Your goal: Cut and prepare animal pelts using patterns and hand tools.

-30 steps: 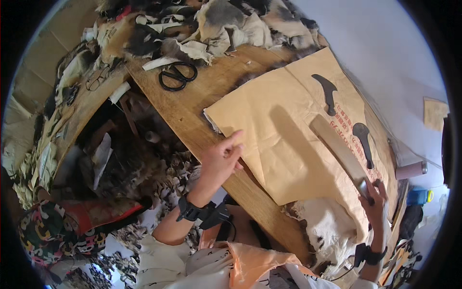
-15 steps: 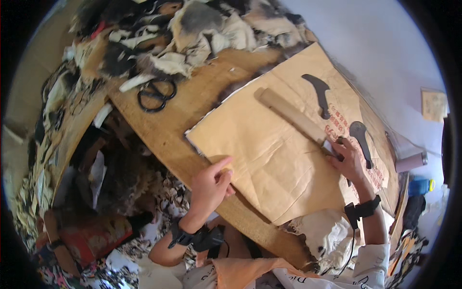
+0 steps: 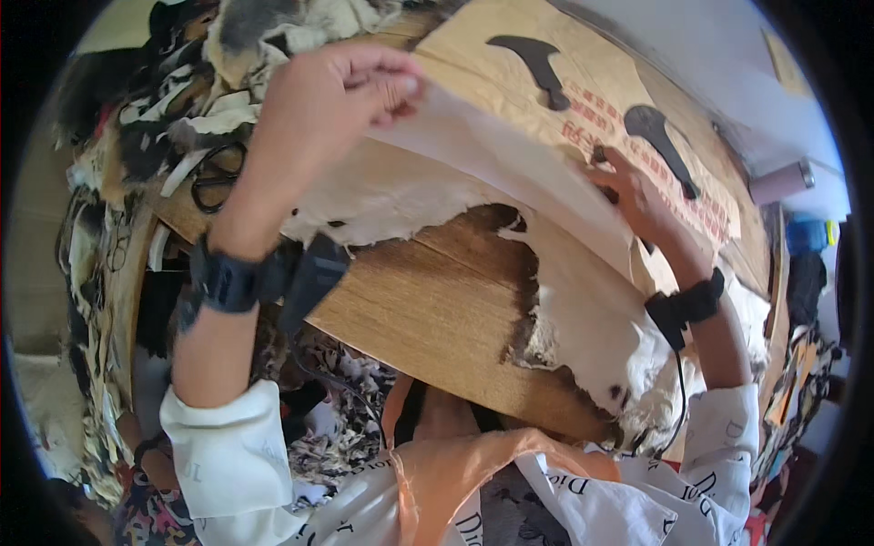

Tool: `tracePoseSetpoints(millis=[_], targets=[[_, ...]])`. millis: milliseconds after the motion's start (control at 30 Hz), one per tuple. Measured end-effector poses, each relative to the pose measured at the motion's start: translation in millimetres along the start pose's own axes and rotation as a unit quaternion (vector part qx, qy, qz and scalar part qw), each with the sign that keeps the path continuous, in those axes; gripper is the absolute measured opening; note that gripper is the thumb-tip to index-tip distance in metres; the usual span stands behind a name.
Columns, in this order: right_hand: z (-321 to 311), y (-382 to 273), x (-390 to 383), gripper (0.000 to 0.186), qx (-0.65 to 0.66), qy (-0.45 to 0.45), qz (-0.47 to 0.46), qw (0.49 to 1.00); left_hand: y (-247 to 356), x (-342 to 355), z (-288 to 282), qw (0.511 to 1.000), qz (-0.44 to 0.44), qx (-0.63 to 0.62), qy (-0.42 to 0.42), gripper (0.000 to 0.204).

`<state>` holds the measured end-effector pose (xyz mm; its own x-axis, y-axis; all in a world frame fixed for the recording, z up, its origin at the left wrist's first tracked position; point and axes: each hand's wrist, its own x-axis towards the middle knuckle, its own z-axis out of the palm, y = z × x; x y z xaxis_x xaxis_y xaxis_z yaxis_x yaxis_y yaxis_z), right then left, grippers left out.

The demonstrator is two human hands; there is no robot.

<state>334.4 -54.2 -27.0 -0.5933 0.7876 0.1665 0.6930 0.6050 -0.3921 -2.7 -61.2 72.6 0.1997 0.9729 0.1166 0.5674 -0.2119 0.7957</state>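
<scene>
My left hand (image 3: 337, 118) is raised over the table, thumb and fingers closed on the edge of a large brown paper sheet (image 3: 510, 173). The near part of the sheet is lifted and its pale underside shows. Under it lies a pale hide (image 3: 583, 314) with ragged edges. On the right, my right hand (image 3: 637, 196) rests at the sheet with curled fingers. Something small and dark shows at its fingertips, too unclear to name. Beyond it on the paper lie a dark curved blade tool (image 3: 533, 68) and a second dark curved blade tool (image 3: 663, 150).
Black-handled scissors (image 3: 217, 177) lie at the left of the wooden table (image 3: 428, 309). Fur and hide scraps (image 3: 246, 55) are piled at the far left. A pink cylinder (image 3: 781, 184) and a blue container (image 3: 806, 237) stand at the right. More scraps (image 3: 341, 387) lie below the table edge.
My left hand has gone up and away from the table's near edge, lifting the paper and uncovering the hide. The wooden strip no longer shows. My right hand has stayed near the sheet's right side.
</scene>
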Motion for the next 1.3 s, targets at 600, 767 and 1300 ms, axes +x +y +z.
tracePoseSetpoints(millis=[600, 767, 1300], targets=[[-233, -47, -210, 0.032, -0.317, 0.246, 0.317, 0.860, -22, 169, 78, 0.985, 0.086, 0.055, -0.138, 0.015], [-206, -69, -194, 0.033, -0.162, 0.291, 0.424, 0.842, -94, 237, 83, 0.997, 0.011, 0.009, -0.076, 0.012], [-87, 105, -90, 0.048, -0.111, 0.006, 0.072, 0.991, -148, 180, 63, 0.978, -0.139, 0.111, 0.108, 0.017]])
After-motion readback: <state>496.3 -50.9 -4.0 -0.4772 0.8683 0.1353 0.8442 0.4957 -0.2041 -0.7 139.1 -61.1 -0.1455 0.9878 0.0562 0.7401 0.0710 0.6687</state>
